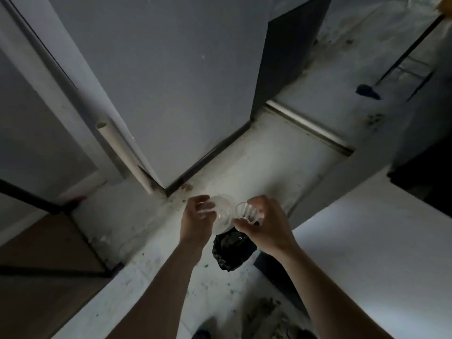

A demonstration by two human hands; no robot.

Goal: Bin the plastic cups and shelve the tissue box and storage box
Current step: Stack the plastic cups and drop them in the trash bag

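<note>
I stand in a dim corridor, looking down at the floor. My left hand (197, 220) grips a clear plastic cup (223, 209) tipped on its side. My right hand (265, 225) grips a second clear ribbed plastic cup (245, 212). The two cups touch at the middle of the view. Directly below them on the floor sits a bin lined with a black bag (231, 250), partly hidden by my hands. The tissue box and the storage box are not in view.
A grey door (171, 94) stands ahead with a white pipe (124, 152) leaning by its frame. A white wall (371, 253) runs along the right. A wooden surface with a dark frame (49, 253) is at the left. The floor is dirty with debris.
</note>
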